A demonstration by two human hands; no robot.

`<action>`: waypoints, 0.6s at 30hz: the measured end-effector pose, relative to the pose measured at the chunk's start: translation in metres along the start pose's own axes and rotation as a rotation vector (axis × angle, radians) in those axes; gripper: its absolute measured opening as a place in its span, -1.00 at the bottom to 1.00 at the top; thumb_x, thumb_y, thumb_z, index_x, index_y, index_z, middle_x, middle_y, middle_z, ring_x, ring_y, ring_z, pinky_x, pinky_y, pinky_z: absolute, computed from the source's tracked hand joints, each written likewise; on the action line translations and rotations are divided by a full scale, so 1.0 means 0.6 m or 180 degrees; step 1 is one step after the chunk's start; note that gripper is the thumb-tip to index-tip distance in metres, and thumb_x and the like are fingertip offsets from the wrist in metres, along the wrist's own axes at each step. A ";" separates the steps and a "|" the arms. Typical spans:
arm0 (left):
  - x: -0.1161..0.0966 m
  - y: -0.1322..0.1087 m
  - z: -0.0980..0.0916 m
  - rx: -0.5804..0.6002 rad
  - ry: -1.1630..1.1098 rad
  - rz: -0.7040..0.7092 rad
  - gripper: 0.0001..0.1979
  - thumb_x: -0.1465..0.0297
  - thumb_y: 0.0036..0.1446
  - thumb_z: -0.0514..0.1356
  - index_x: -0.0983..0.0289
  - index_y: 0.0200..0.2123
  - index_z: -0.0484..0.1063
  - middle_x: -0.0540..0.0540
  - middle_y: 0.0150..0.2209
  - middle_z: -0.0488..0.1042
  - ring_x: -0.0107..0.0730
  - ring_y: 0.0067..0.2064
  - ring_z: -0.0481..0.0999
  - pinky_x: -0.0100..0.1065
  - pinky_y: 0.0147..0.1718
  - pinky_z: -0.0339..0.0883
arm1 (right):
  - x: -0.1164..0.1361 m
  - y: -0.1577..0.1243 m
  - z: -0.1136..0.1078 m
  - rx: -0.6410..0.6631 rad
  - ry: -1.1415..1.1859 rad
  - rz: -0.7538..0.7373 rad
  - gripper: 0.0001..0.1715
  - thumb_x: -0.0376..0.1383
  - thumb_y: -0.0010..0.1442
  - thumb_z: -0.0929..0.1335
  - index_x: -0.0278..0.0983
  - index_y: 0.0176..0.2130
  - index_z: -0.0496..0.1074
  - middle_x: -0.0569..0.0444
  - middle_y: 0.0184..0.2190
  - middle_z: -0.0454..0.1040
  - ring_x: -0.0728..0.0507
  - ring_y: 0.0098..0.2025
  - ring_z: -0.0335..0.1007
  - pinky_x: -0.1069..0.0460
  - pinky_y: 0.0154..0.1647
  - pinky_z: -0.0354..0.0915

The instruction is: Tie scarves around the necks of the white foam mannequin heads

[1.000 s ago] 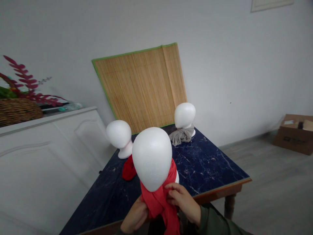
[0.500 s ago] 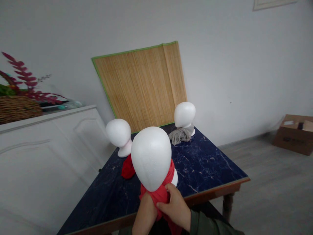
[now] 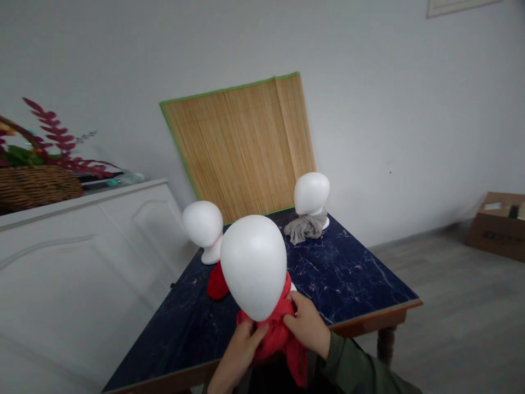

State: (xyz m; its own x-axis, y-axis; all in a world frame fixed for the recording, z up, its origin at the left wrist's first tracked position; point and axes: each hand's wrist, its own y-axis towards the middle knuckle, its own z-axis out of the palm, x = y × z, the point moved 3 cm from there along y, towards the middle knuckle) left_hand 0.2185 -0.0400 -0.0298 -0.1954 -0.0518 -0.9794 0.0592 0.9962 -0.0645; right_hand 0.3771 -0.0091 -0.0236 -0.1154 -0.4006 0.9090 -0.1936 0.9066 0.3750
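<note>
A white foam mannequin head [image 3: 253, 262] stands at the table's near edge, with a red scarf [image 3: 283, 334] wrapped and knotted around its neck. My left hand [image 3: 245, 340] pinches the scarf below the chin, on the left of the knot. On the other side, my right hand [image 3: 307, 320] grips the scarf between thumb and fingers. A loose end of the scarf hangs past the table edge. The lower neck and base are mostly hidden behind the scarf and hands.
Behind stand a bare mannequin head [image 3: 202, 224] at left and another mannequin head [image 3: 311, 192] with a grey scarf [image 3: 305, 227] at right. Red fabric [image 3: 217, 283] lies on the dark blue table [image 3: 348, 273]. A white cabinet [image 3: 82, 262] borders the left side.
My left hand has come out from within the scarf to its left side. The knot sits closer under the chin, and my right hand has moved slightly up and right.
</note>
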 end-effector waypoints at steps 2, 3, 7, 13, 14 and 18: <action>0.007 -0.009 -0.003 -0.0017 -0.0600 -0.0310 -0.69 0.27 -0.08 0.21 0.33 -0.27 0.36 -0.01 -0.54 0.38 -0.54 -0.56 0.30 -0.48 -0.56 0.18 | 0.001 0.004 -0.009 -0.0127 -0.0136 -0.0092 -0.78 -0.52 -0.20 0.20 -0.29 -0.45 0.21 0.18 -0.52 0.27 -0.02 -0.46 0.17 0.11 -0.44 0.09; 0.012 -0.012 -0.005 -0.0065 -0.0973 -0.0495 -0.69 0.28 -0.10 0.23 0.31 -0.27 0.34 -0.08 -0.62 0.29 -0.64 -0.66 0.16 -0.54 -0.65 0.06 | 0.001 0.005 -0.010 -0.0169 -0.0157 -0.0142 -0.77 -0.52 -0.20 0.20 -0.29 -0.44 0.20 0.18 -0.52 0.26 -0.02 -0.46 0.17 0.11 -0.45 0.09; 0.029 -0.016 -0.012 -0.0312 -0.2483 -0.1193 -0.69 0.41 -0.24 0.30 0.27 -0.39 0.26 -0.19 -0.68 0.11 -0.78 -0.73 -0.13 -0.59 -0.73 -0.27 | -0.010 0.003 -0.006 -0.0323 -0.0253 -0.0352 -0.73 -0.50 -0.18 0.20 -0.28 -0.37 0.21 0.16 -0.46 0.30 -0.04 -0.40 0.21 0.08 -0.36 0.16; 0.047 -0.027 -0.003 0.0165 -0.2676 -0.1334 -0.67 0.39 -0.31 0.35 0.28 -0.47 0.25 -0.18 -0.69 0.11 -0.82 -0.73 -0.16 -0.60 -0.72 -0.31 | -0.059 -0.006 0.004 -0.0515 -0.0690 -0.0242 -0.30 -0.37 -0.08 0.27 -0.41 0.08 0.10 -0.18 0.05 0.16 -0.25 0.10 0.02 -0.16 0.12 -0.04; 0.047 -0.029 0.001 0.0278 -0.2537 -0.1199 -0.66 0.37 -0.31 0.35 0.27 -0.45 0.27 -0.18 -0.70 0.10 -0.81 -0.73 -0.15 -0.60 -0.72 -0.31 | -0.065 -0.007 0.007 -0.0366 -0.0612 -0.0196 -0.31 -0.34 -0.03 0.26 -0.41 0.11 0.07 -0.18 0.08 0.13 -0.24 0.13 -0.02 -0.17 0.14 -0.08; 0.022 -0.029 0.030 0.0893 -0.2009 -0.0600 -0.60 0.27 -0.25 0.32 0.26 -0.31 0.29 -0.15 -0.68 0.12 -0.78 -0.72 -0.10 -0.59 -0.72 -0.32 | -0.067 -0.009 0.002 -0.0369 0.0133 0.0073 -0.37 -0.24 0.09 0.21 -0.33 0.14 0.06 -0.11 0.14 0.06 -0.19 0.17 -0.08 -0.16 0.18 -0.13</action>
State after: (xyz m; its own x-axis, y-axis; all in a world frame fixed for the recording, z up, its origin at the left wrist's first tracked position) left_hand 0.2326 -0.0594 -0.0448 0.3716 -0.3366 -0.8652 0.3462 0.9150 -0.2073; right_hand 0.3818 0.0020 -0.0621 -0.0774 -0.3758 0.9234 -0.0770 0.9257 0.3703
